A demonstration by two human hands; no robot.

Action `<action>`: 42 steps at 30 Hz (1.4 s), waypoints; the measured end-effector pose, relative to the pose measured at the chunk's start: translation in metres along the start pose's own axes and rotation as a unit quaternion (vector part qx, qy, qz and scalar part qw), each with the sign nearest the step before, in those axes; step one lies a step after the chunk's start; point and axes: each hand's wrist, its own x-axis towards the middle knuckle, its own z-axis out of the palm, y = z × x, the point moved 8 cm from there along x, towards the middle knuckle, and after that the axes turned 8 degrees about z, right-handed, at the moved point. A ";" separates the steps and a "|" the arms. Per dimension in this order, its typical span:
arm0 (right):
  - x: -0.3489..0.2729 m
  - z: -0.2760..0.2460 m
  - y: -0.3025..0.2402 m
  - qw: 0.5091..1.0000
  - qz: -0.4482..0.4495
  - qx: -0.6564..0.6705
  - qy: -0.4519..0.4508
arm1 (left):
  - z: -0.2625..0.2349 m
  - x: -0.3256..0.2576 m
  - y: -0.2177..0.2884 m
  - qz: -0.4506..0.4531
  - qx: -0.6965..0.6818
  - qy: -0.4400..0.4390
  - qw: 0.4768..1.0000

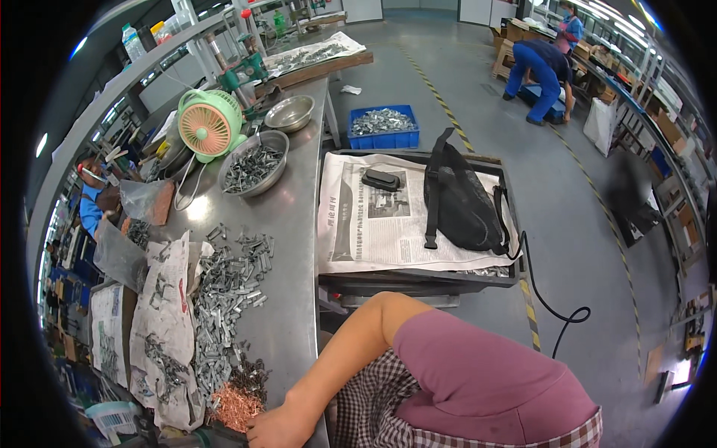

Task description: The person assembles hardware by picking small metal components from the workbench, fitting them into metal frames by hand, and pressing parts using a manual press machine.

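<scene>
My right hand (281, 428) is at the lower edge of the picture, low over the near end of the metal workbench (287, 313). Its fingers are curled, with the tips hidden, so whatever they may hold does not show. Right beside the fingers lies a heap of small copper-coloured pieces (236, 407). Dark small parts (252, 373) border that heap. Farther along, a long spread of small grey metal parts (224, 299) covers the bench next to crumpled newspaper (160, 306). My left hand is out of the picture.
A green fan (211, 125), a metal bowl of parts (255, 166) and another bowl (290, 113) stand farther up the bench. Right of it, a newspaper-covered crate holds a black bag (464, 201) and black case (381, 180). A blue bin (383, 127) sits beyond. Other people work nearby.
</scene>
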 end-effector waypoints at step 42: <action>-0.001 -0.005 -0.024 0.877 0.143 0.356 -0.288 | 0.014 -0.032 -0.015 -0.152 -0.374 -0.289 0.868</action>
